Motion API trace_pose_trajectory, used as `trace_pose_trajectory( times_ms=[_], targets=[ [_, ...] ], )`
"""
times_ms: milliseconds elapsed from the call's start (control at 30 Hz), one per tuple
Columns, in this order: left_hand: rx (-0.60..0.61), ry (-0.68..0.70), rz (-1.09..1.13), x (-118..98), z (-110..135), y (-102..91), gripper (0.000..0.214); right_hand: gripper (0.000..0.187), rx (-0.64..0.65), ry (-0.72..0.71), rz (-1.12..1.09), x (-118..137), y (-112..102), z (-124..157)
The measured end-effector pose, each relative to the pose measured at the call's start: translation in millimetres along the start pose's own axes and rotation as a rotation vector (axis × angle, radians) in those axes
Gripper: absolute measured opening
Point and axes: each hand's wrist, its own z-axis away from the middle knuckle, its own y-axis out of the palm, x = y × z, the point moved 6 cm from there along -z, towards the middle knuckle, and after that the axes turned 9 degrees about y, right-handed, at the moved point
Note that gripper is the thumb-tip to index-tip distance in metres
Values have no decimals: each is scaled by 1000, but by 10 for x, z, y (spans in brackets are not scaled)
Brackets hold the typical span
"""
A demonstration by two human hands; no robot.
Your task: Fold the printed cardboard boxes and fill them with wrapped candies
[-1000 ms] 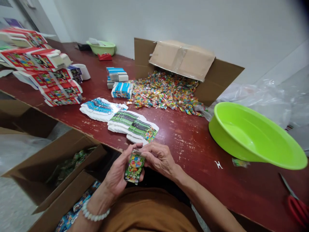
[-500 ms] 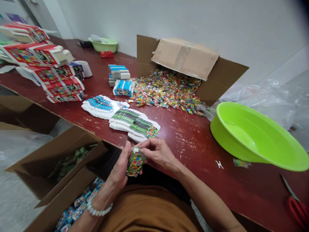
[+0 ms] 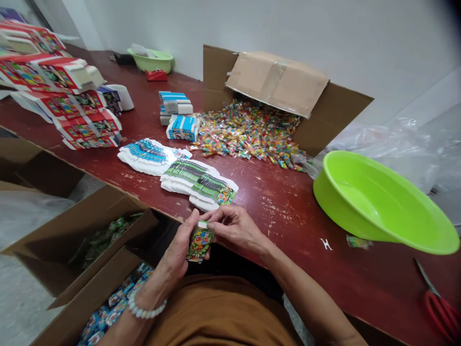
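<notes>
So, hands point(image 3: 177, 249) hold green rect. cardbd. box point(image 3: 200, 242).

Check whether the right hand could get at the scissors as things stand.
Probably yes: the scissors look uncovered on the table, with the large green basin beyond them. The right hand is busy at the top of the small green box, though, so it must leave that first.
</notes>
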Motion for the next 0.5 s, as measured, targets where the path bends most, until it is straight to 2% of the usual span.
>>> trace_pose_trajectory(
  times_ms=[100, 200, 300, 400, 433, 500],
  targets=[
    [-28, -11, 45, -5, -14, -42, 57, 10, 0, -197, 290, 156, -34, 47],
    [-28, 40, 79, -38, -38, -71, 47, 3, 27, -321, 416, 209, 42, 115],
    [-1, 122, 37, -59, -40, -60, 46, 9, -48, -410, 500, 188, 145, 168],
    [-26, 171, -44, -103, -32, -133, 50, 10, -52, -348, 486, 65, 132, 93],
    [-53, 196, -79, -157, -40, -213, 52, 12, -79, -303, 477, 20, 48, 33],
    [-163, 309, -165, -372, -75, -504, 50, 21, -234, -221, 506, -46, -251, -104]
  ],
)
